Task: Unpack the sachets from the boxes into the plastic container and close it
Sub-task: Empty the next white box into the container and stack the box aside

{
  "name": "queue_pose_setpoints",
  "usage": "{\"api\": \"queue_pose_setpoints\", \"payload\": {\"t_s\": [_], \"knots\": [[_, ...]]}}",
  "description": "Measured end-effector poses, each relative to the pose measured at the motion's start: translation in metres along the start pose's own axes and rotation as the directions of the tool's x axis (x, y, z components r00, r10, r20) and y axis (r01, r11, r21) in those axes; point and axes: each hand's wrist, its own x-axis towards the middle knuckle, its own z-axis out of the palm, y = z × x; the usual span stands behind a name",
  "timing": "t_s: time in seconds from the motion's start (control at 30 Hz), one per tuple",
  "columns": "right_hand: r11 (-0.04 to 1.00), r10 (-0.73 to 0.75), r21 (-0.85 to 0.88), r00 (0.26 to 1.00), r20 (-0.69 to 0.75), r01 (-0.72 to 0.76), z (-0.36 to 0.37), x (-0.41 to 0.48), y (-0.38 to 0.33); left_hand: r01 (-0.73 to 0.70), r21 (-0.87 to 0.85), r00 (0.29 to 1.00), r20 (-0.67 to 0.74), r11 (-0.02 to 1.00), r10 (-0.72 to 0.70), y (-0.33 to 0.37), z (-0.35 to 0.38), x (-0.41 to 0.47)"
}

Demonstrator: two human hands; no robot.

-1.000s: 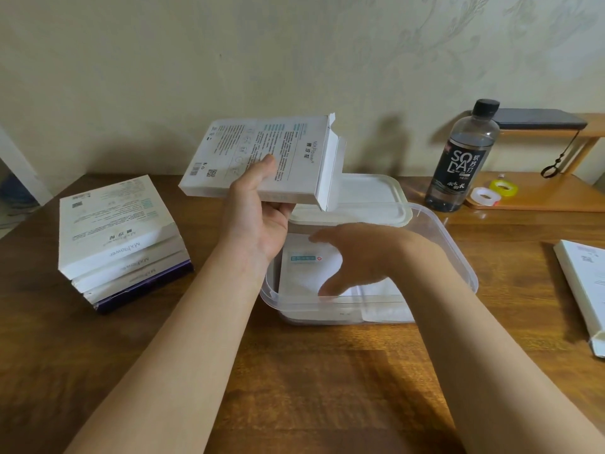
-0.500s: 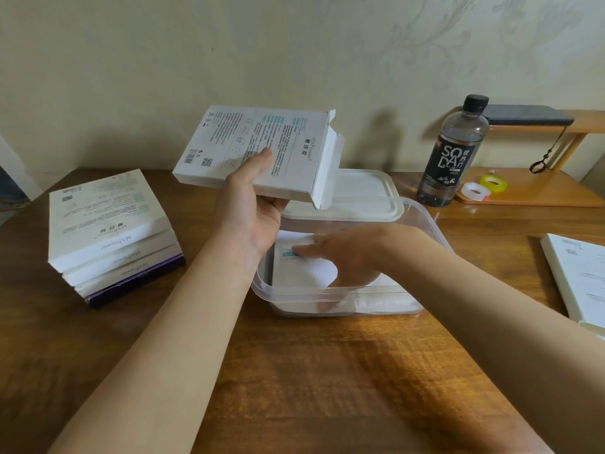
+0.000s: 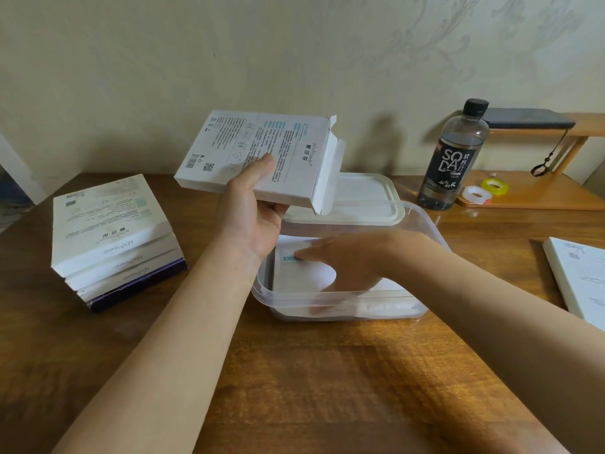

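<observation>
Gripping opened box point(image 3: 258, 149) w/ left hand point(image 3: 248, 224), right hand point(image 3: 353, 263) flat-fingered on sachets point(image 3: 306, 277) in container point(image 3: 425, 221).

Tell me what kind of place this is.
Most likely a room in a home: a wooden table against embossed floral wallpaper, a soda bottle, and tape rolls on a low wooden stand.
</observation>
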Motion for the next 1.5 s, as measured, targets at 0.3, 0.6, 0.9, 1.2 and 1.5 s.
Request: {"api": "queue_pose_setpoints", "payload": {"t_s": [0.3,0.6,0.9,1.2,1.5], "knots": [[0.997,-0.057,0.042,0.995,-0.076,0.060,0.007,0.015,-0.006,-0.004,-0.009,1.000,-0.011,1.000,0.003,0.000,-0.001,0.000],[0.957,0.105,0.288,0.969,-0.224,-0.038,-0.002,-0.008,0.010,-0.007,0.025,1.000,0.022,1.000,0.006,0.002,0.001,-0.003],[0.109,0.561,0.884,0.706,-0.433,0.455,-0.031,-0.024,0.022,0.007,0.087,1.000,0.020,0.996,-0.009,0.000,0.002,-0.003],[-0.218,0.441,0.857,0.830,-0.340,0.467,-0.032,-0.019,0.022,0.013,0.120,0.998,0.059,0.993,-0.020,0.000,0.002,-0.005],[-0.142,0.410,0.866,0.825,-0.390,0.480,-0.034,-0.017,0.012,0.046,0.175,0.987,0.141,0.983,-0.071,0.000,0.003,-0.006]]}}
